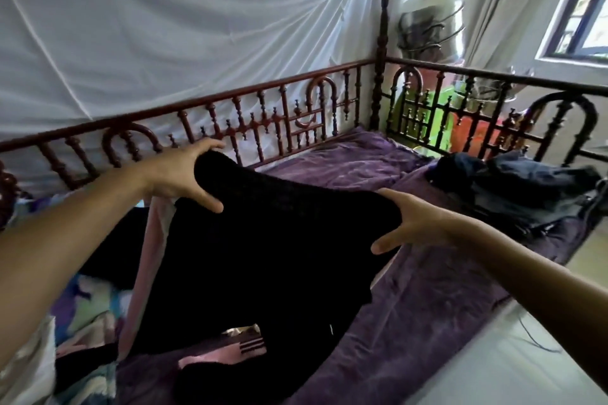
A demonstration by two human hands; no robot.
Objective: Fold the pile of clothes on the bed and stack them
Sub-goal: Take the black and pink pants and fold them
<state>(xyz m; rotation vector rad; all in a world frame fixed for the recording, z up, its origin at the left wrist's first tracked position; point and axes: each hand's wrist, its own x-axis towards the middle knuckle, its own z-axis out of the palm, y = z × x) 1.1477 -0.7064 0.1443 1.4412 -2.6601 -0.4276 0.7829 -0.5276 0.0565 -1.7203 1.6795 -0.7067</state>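
Black garment (pixel 279 256): dark, matte, soft knit-like cloth, held up above the bed; broad at the top, narrowing toward a hanging lower end.
Axis: top edge stretched between the two hands, slanting from upper left down to lower right; long axis dropping from that edge toward the near end of the bed.
Left hand (pixel 184 174): clamped on the upper left corner, fingers (pixel 210 143) curled over the back, thumb pressed across the front.
Right hand (pixel 414 223): grips the upper right corner, fingers spread wide, cloth pinched against the thumb.
Purple bedspread (pixel 411 306): plush, slightly rumpled, under the garment.
Folded stack (pixel 513 194): dark denim-like cloth, on the far right of the bed, well apart from the hands.
Unfolded pile (pixel 92 306): pink, pastel and black cloth, crumpled at the left.
Bed rail (pixel 263 115): reddish turned wood, spindles and arches.
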